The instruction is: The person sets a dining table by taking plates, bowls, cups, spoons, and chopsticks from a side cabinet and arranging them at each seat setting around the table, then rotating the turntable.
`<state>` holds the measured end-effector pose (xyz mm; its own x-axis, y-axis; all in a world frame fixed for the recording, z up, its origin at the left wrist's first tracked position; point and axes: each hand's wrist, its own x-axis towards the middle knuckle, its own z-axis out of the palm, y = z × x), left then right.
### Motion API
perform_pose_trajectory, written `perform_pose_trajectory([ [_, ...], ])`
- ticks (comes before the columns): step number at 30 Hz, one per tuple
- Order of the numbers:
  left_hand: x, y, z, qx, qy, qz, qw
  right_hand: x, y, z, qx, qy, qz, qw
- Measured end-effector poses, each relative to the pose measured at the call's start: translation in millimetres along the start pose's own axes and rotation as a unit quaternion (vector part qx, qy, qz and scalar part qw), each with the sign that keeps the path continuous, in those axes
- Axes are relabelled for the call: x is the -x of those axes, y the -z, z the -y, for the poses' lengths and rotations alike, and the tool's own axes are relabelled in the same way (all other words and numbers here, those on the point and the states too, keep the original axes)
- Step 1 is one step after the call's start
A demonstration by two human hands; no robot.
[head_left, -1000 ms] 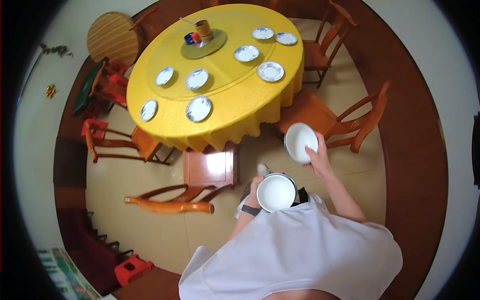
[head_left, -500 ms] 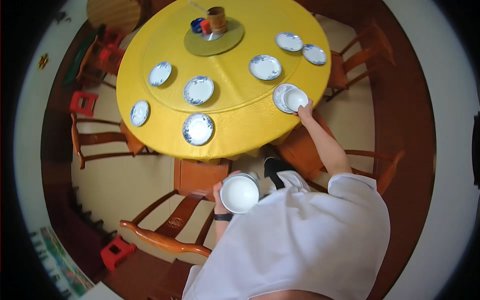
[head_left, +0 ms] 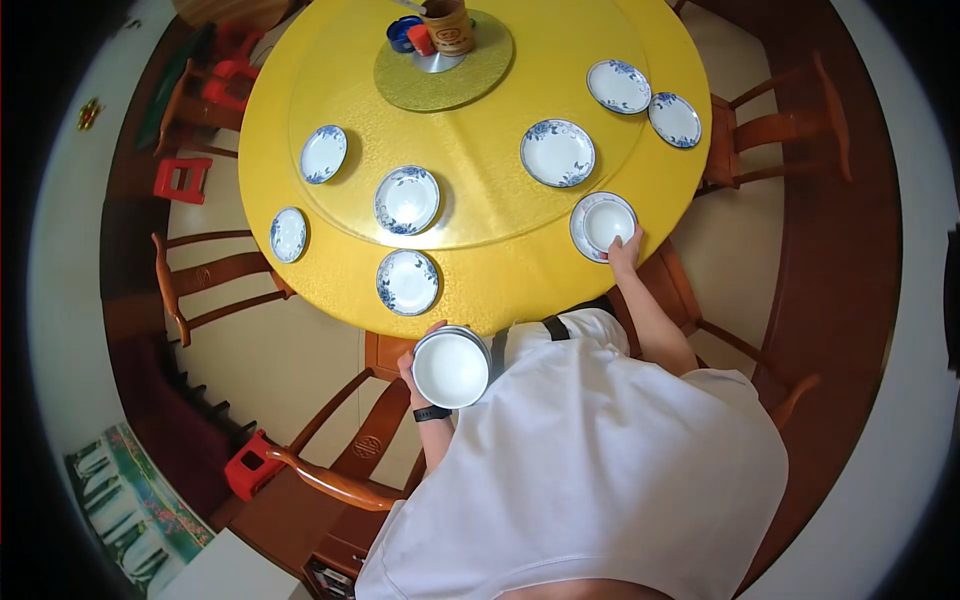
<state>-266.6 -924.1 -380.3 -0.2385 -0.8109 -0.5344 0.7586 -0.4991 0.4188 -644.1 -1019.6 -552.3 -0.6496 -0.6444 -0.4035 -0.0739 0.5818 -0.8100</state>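
Note:
My right hand grips the near edge of a small white bowl, which sits on a blue-patterned plate at the table's right front. In my left hand is a stack of white bowls, held in front of my body just off the table's near edge. How many bowls the stack has is hidden. Closest to that stack on the table lies another patterned plate. Beyond it rests a further plate on the turntable.
A yellow cloth covers the round table. Several more patterned plates lie around it. At its centre, a smaller disc carries a brown pot, a blue cup and a red item. Wooden chairs and red stools surround the table.
My body and view have shifted toward the table. The left-hand stack has come closer to the table edge. My right hand's bowl now sits more centrally on its plate.

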Motion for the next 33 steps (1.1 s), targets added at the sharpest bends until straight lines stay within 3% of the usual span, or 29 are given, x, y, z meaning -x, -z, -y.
perform_pose_trajectory([
  [3, -14.1, -14.4, -15.0, -0.024, 0.016, -0.011, 1.0, -5.1, -9.8, -4.6, -0.072, -0.006, -0.004, 0.997],
  [5, -16.5, -24.8, -20.0, -0.073, 0.009, -0.052, 0.996, -3.9, -12.2, -1.9, -0.031, 0.009, -0.031, 0.999],
  [6, -21.9, -15.6, -22.2, -0.082, 0.02, -0.026, 0.996, -0.9, -11.7, 2.9, 0.01, 0.023, -0.056, 0.998],
  [10, -44.8, 1.6, -26.2, -0.072, 0.032, -0.019, 0.997, 7.0, -3.9, 13.0, -0.024, -0.003, -0.036, 0.999],
  [12, -57.4, -1.1, -29.6, -0.081, 0.042, -0.023, 0.996, -15.8, -6.7, -26.6, 0.131, 0.067, -0.074, 0.986],
  [14, -65.5, -2.9, -30.7, -0.084, 0.053, -0.032, 0.995, -12.8, -2.6, -24.0, 0.176, 0.068, -0.079, 0.979],
  [16, -79.1, -5.3, -35.8, -0.082, 0.08, 0.048, 0.992, -8.5, -0.4, -15.0, 0.221, 0.071, -0.083, 0.969],
  [18, -94.8, -2.6, -33.1, -0.084, 0.093, 0.04, 0.991, 27.4, 5.7, 45.1, 0.287, 0.032, -0.177, 0.941],
  [19, -103.2, -3.1, -33.0, -0.086, 0.104, 0.029, 0.99, 35.3, 7.3, 58.8, 0.286, 0.036, -0.175, 0.942],
  [21, -120.0, -10.9, -31.7, -0.067, 0.12, 0.045, 0.99, 50.7, 11.2, 81.5, 0.213, 0.249, -0.095, 0.94],
  [23, -142.6, -0.6, -23.6, -0.096, 0.154, 0.083, 0.98, 88.4, 5.3, 130.6, 0.102, 0.138, 0.19, 0.967],
  [25, -154.8, -22.8, -18.9, -0.101, 0.172, 0.115, 0.973, 137.5, 5.6, 182.7, 0.207, 0.212, 0.288, 0.91],
  [29, -173.9, -46.7, -3.9, -0.126, 0.194, 0.159, 0.96, 146.6, -5.4, 185.2, 0.273, 0.252, 0.287, 0.883],
  [31, -178.8, -50.4, -0.5, -0.14, 0.193, 0.159, 0.958, 134.0, -12.9, 166.7, 0.293, 0.294, 0.237, 0.878],
  [33, -182.0, -53.4, 1.4, -0.156, 0.203, 0.136, 0.957, 131.0, -10.1, 177.9, 0.316, 0.3, 0.249, 0.865],
])
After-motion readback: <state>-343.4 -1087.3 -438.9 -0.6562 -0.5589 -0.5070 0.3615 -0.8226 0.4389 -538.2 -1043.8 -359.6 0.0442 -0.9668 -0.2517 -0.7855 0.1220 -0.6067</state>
